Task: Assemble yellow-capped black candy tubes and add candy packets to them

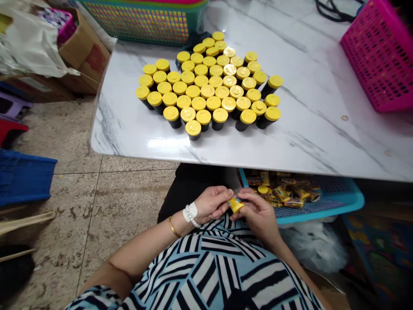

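Note:
Over my lap, my left hand (215, 203) and my right hand (258, 212) both grip a small yellow printed packet (236, 204), one hand at each side of it. The fingers of both hands are closed on it. To the right of my hands, a light-blue basket (350, 204) sits below the table edge with several similar yellow wrapped pieces (282, 193) in it. Several black canisters with yellow lids (207, 91) stand upright in a tight group on the table, beyond my hands.
The marble-patterned table (309, 133) spans the view in front. A green basket (138, 23) stands at its back left, a pink basket (380, 56) at its right. Left on the floor are a blue crate (26, 176) and a cardboard box (84, 51). A plastic bag (316, 245) lies under the light-blue basket.

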A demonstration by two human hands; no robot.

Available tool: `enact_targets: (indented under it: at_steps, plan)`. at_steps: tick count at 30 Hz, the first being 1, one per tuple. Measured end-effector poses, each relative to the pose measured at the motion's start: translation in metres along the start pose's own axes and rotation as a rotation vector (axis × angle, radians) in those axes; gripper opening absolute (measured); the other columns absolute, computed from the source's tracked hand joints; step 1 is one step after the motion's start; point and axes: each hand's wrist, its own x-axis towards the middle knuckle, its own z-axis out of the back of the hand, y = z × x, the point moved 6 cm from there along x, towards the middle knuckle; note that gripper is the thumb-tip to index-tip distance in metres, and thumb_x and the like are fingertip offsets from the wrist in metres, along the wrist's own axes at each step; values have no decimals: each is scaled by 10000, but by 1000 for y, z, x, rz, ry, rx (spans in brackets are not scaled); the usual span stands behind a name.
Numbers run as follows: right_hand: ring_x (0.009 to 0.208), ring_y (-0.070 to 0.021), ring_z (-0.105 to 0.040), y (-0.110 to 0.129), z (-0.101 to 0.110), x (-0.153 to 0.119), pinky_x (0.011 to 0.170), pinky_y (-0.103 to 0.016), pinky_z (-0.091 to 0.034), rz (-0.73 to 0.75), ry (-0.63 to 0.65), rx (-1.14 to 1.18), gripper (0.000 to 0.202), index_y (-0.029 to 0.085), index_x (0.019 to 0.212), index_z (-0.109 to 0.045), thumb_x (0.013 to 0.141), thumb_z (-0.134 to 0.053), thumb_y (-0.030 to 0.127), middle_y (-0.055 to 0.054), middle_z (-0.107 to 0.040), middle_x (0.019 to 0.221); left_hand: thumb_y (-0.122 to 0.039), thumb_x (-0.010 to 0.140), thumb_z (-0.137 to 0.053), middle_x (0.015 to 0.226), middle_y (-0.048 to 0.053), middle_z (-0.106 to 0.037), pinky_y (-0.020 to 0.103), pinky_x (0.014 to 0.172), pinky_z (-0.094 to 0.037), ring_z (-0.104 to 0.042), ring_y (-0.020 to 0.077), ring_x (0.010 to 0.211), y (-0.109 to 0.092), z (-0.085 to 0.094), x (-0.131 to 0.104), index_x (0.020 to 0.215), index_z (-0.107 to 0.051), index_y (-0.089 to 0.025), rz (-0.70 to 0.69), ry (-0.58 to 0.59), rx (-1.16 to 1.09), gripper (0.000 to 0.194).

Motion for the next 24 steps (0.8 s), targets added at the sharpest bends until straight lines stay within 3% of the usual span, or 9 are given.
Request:
enact_targets:
  at_steps: [5, 12, 15, 18, 20, 22, 24]
  plan:
    - [736, -116, -618, 7, 8, -2, 592, -252, -595, 134, -70, -112, 145, 296, 902, -764, 794, -742, 201, -12, -528, 946, -583, 741, -718, 564, 0, -635, 133, 244, -196, -353, 25, 253, 1, -14, 0, 886, -576, -121, 39, 95, -39, 504]
    - [634, -106, -615, 13, 12, -2, 557, -277, -587, 120, -185, -176, 92, 274, 876, -727, 793, -744, 239, -19, -535, 978, -613, 786, -651, 427, -42, -536, 149, 236, -132, -260, 10, 214, 0, -16, 8, 704, -576, -115, 59, 30, 58, 510]
    - [645, -108, -636, 25, 6, -2, 593, -280, -594, 140, -134, -231, 131, 289, 910, -739, 789, -748, 241, -25, -543, 1013, -596, 789, -659, 384, -57, -483, 154, 238, -124, -259, 22, 215, -2, -24, 6, 672, -573, -123, 47, 38, 54, 494]
    - [555, -74, -625, 36, -4, -4, 531, -249, -567, 171, -70, -238, 84, 296, 844, -754, 797, -741, 228, -9, -522, 976, -601, 802, -639, 409, -44, -501, 151, 255, -138, -247, 20, 236, -6, -39, 3, 719, -599, -126, 28, 76, 11, 484]
    - [522, -67, -622, 41, -7, 0, 464, -223, -526, 223, -71, -169, 51, 293, 813, -747, 799, -740, 245, -5, -519, 961, -591, 785, -670, 404, -57, -459, 139, 296, -169, -232, 7, 269, -11, -45, 7, 689, -598, -134, 3, 67, 30, 472]
    - [509, -57, -582, 58, -2, 8, 438, -201, -483, 400, -136, -160, 25, 282, 790, -743, 776, -763, 286, 0, -530, 894, -624, 691, -741, 453, -38, -479, 153, 381, -315, -356, 30, 349, -18, -51, 18, 653, -599, -139, -10, 75, 73, 507]
    - [585, -82, -581, 79, 8, 10, 509, -212, -489, 569, -203, -228, 84, 269, 752, -738, 738, -796, 328, 1, -543, 816, -659, 618, -775, 530, -8, -530, 177, 462, -378, -434, 54, 432, -23, -60, 31, 692, -639, -139, 12, 105, 118, 542]
